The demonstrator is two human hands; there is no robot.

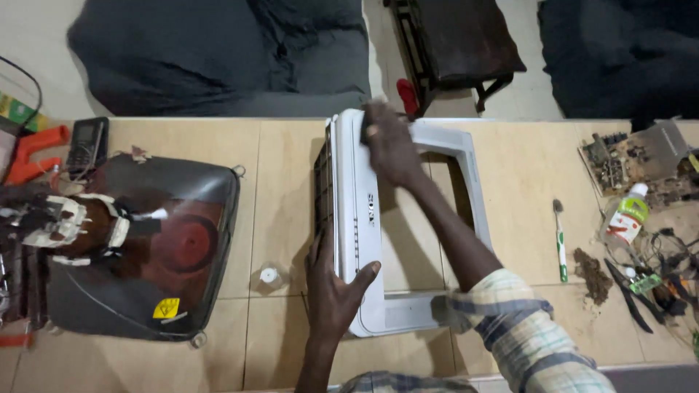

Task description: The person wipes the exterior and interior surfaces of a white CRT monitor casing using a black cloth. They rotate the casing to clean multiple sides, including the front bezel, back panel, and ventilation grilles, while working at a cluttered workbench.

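A light grey plastic television front frame [356, 218] stands tilted on the tiled floor, with its open window to the right. My left hand [333, 288] grips the near part of its wide panel, thumb on the front face. My right hand [388, 142] presses on the frame's far top corner; something dark may be under the fingers, but I cannot tell what. A picture tube [156, 244] lies face down to the left, with its neck and white yoke [69, 222] pointing left.
A toothbrush [559, 244], a dirt pile [593, 275], a plastic bottle [628, 217], pliers [628, 295] and a circuit board [630, 156] lie at the right. A small clear cap [270, 276] sits near the tube. A multimeter [87, 142] and orange tool [33, 153] are far left.
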